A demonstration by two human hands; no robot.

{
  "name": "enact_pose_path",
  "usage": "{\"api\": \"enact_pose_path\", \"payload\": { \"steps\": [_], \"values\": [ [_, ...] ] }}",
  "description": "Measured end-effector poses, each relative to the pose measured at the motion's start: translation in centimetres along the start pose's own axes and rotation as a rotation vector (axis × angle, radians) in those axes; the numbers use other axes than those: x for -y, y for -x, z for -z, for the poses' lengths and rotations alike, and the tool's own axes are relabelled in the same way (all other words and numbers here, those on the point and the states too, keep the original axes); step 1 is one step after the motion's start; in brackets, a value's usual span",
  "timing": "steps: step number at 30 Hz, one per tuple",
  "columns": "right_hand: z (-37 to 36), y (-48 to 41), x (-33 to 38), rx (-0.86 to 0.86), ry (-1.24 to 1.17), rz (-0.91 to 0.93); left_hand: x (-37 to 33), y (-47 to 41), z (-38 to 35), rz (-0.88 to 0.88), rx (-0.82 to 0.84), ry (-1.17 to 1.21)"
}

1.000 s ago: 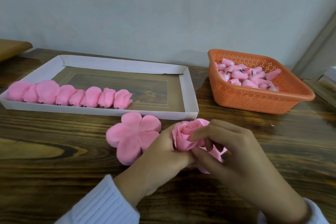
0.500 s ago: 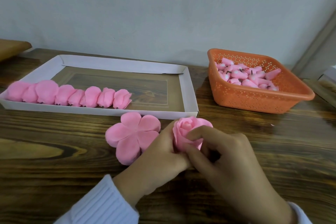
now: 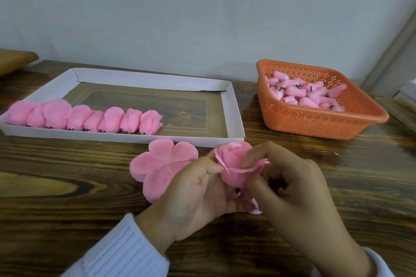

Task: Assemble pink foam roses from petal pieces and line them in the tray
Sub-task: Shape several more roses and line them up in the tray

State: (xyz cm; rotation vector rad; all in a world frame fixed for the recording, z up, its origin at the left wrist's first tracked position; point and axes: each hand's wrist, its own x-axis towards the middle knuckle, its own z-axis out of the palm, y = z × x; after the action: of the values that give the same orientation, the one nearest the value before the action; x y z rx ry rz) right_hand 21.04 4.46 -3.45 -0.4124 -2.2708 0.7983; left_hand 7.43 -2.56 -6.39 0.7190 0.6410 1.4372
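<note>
Now both hands are working together on one pink foam rose [image 3: 234, 165] just above the wooden table [image 3: 67, 209], in front of the near right corner of the white tray [image 3: 231, 119]. The left hand [image 3: 198, 195] is cupping the rose from the left and from below, and its thumb is pressing against the outer petal on the left side. The right hand [image 3: 299, 189] is coming from the right; its forefinger is curling over the top edge of a petal while the thumb is pressing from below, so it is pinching this petal between them. Another small piece of pink petal is sticking out under the hands, near the left palm. Just to the left of the rose, a flat five-petal piece [image 3: 157, 164] is lying on the table, partly hidden behind the left hand and touching the front wall of the tray or lying just beside it; I cannot tell which. Inside the tray, a row of finished roses [image 3: 85, 117] is leaning along the front wall, from the left corner to about the middle, each one touching the next. Well to the right, an orange perforated basket [image 3: 315, 123] is standing on the table and is holding many small pink rose buds [image 3: 304, 94]. White ribbed sleeves [image 3: 121, 252] are covering both wrists
</note>
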Motion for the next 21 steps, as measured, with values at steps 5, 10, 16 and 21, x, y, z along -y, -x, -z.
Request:
{"api": "enact_pose_path", "payload": {
  "steps": [5,10,16,21],
  "values": [
    [0.1,-0.1,0.1,0.039,-0.275,-0.093,0.2,-0.2,0.1,0.012,-0.041,0.009],
    [0.2,-0.2,-0.1,0.123,-0.347,-0.089,0.3,-0.4,0.2,0.012,-0.044,0.025],
    [0.2,-0.1,-0.3,0.125,0.009,0.042,0.7,-0.5,0.7,-0.009,-0.060,0.050],
    [0.3,-0.1,-0.2,0.153,0.042,0.032,1.0,-0.7,1.2,-0.018,-0.091,0.046]
  ]
}}
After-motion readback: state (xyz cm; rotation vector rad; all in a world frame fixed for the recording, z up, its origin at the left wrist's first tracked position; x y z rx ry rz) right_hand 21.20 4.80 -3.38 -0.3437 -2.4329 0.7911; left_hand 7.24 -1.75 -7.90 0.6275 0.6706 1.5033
